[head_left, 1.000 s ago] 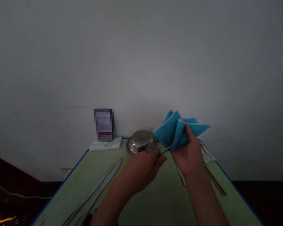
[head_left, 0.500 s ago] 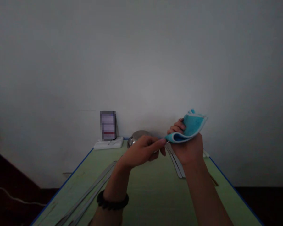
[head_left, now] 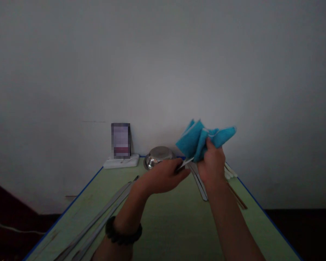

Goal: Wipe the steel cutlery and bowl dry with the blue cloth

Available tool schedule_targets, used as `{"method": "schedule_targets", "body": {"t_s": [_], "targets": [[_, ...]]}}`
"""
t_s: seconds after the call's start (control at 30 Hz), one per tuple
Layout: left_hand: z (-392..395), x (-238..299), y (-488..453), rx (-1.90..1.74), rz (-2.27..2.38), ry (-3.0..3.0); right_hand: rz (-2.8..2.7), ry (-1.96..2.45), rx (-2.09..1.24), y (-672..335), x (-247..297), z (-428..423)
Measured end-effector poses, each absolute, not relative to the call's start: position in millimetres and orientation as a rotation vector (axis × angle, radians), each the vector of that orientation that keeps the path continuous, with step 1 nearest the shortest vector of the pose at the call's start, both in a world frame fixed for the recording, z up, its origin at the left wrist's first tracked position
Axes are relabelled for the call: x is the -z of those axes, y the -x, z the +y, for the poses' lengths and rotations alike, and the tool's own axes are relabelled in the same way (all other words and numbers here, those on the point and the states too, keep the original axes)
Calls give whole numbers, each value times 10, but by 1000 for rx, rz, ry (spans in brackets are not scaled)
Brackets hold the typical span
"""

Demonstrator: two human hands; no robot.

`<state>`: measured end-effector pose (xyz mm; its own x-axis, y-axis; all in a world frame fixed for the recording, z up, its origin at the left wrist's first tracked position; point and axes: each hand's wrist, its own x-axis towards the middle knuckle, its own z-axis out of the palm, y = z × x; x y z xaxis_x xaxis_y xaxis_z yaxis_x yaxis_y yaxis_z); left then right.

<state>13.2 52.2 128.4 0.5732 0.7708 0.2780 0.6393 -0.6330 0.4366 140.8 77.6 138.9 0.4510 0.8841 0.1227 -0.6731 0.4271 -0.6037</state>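
My left hand (head_left: 165, 175), with a dark beaded bracelet on its wrist, is closed around a thin, flat metal utensil (head_left: 187, 162). Which kind of utensil it is cannot be made out, as the fingers cover part of it. A blue cloth (head_left: 191, 141) with a pale edge is bunched in my right hand (head_left: 213, 163), thumb pressed on top. The utensil's far end reaches to the lower edge of the cloth. Both hands are raised over the far part of the green table (head_left: 174, 224).
An upturned metal bowl (head_left: 160, 154) sits by the wall. Left of it a phone (head_left: 121, 141) leans on a white block (head_left: 108, 163). Long metal utensils (head_left: 97, 214) lie at left; flat metal handles (head_left: 199, 185), brown sticks (head_left: 237, 197) and white pieces (head_left: 229, 170) lie at right.
My right hand has turned over and shifted slightly left, so the cloth now bunches above the thumb instead of lying folded over the palm. More of the bowl shows.
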Motion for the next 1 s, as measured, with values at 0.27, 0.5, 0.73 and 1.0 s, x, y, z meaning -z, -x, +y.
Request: {"method": "schedule_targets", "body": {"t_s": [0.27, 0.5, 0.73, 1.0], "targets": [[525, -1378, 70, -463, 873, -2066, -467, 301, -1357, -1369, -1424, 699], [598, -1283, 131, -392, 623, -1591, -530, -47, -1486, -1429, -1337, 683], [449, -1432, -26, -544, 875, -1924, -467, 221, -1232, -1373, -1409, 703], [423, -1397, -168, -803, 1229, -2493, -596, 781, -1036, -1126, -1264, 691]]}}
